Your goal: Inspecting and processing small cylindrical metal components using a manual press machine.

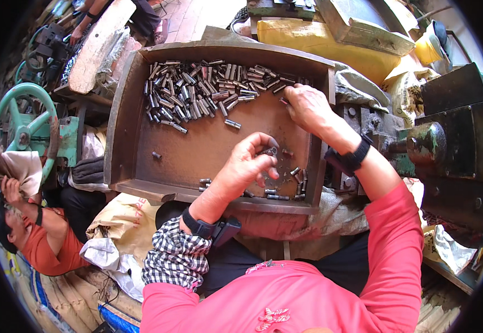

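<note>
A brown shallow tray (197,152) with raised walls lies in front of me. At its far left is a heap of short, shiny metal cylinders (197,91). My left hand (244,164) is over the tray's near middle, its fingers curled round a small metal sleeve (272,151) whose hollow end shows. My right hand (309,110) is at the tray's far right corner, with thumb and fingertips pinched on a small dark metal piece (284,101), partly hidden. Several loose cylinders (299,180) lie in the near right corner. A single cylinder (232,124) rests apart from the heap.
On the right, close to the tray, stands a dark greasy machine (458,150). A green handwheel (22,130) is at the left, where another person (52,238) holds a cloth (22,172). Yellow sacking (330,47) and a metal trough (369,30) lie beyond the tray.
</note>
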The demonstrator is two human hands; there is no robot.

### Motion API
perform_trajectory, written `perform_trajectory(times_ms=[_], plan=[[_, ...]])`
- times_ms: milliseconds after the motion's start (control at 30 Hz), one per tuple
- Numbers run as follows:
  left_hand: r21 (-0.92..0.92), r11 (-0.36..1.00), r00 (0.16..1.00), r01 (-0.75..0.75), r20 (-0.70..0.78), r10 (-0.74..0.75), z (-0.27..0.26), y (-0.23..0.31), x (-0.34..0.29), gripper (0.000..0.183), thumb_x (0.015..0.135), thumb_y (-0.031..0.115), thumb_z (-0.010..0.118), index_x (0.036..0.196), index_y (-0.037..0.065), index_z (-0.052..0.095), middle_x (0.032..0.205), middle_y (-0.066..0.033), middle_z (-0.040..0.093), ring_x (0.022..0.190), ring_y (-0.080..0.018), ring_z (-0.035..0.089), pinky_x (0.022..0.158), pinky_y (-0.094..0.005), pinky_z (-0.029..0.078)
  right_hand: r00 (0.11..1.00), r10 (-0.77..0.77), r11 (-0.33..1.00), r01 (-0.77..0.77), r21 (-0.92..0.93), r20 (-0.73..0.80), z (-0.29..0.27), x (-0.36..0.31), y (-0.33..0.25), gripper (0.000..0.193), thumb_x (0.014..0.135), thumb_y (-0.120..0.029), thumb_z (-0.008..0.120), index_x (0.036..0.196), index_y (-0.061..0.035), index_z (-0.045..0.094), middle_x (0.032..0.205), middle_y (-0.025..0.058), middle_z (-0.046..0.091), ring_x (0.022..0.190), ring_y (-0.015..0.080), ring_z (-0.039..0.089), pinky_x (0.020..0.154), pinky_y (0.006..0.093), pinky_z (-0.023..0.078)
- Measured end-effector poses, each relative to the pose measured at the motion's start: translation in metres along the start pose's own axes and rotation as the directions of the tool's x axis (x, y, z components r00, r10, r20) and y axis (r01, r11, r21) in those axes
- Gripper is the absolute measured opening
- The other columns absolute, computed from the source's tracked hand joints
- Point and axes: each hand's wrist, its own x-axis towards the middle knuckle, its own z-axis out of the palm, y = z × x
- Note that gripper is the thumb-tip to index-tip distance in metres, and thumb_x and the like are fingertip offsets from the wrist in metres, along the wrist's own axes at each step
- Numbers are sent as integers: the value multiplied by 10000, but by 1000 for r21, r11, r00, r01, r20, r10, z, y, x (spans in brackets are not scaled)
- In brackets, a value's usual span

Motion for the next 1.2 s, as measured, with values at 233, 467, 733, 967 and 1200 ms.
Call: perform_trajectory(times_ms=[233, 467, 733, 967, 1200], plan=[[949, -185, 869, -254, 308, 387, 22, -33, 26, 213, 804, 77, 564, 1016, 70, 579, 835, -160, 556, 687, -333, 631, 603, -395, 527, 992, 75, 853, -11, 522, -103, -34, -91, -17, 216, 751, -117, 671, 793, 23, 513, 775, 204, 603, 753, 390, 603, 655, 426, 478], [880, -409, 901, -241, 360, 243, 29, -43, 44, 181, 746, 59, 575, 922, 39, 544, 822, -163, 559, 700, -307, 644, 605, -393, 534, 972, 236, 629, -158, 761, 7, -37, -146, -16, 192, 729, -44, 681, 878, 7, 572, 738, 129, 582, 652, 200, 607, 609, 309, 478], [910, 111, 856, -399, 327, 400, 35, -35, 32, 116, 901, 125, 535, 963, 28, 523, 845, -144, 618, 617, -242, 632, 528, -329, 509, 929, 186, -36, -319, 947, 320, -31, -151, -4, 273, 884, -55, 565, 1154, -32, 539, 822, 12, 580, 719, 86, 623, 616, 208, 508], [365, 930, 997, 33, 49, -55, 47, -20, 26, 154, 912, 179, 578, 981, 42, 578, 743, -8, 610, 570, -57, 559, 454, -175, 425, 918, 198, -200, -305, 931, 343, -31, -148, 0, 211, 920, -133, 545, 1062, 20, 515, 844, 81, 638, 703, 128, 654, 552, 222, 523], [237, 971, 995, 3, 96, -26, 46, -26, 27, 217, 882, 148, 617, 1042, 3, 595, 786, -34, 630, 625, -76, 588, 491, -193, 461, 890, 329, -150, -281, 948, 316, -25, -150, 2, 203, 890, -184, 613, 926, 11, 568, 741, 83, 651, 526, 91, 611, 414, 176, 425]])
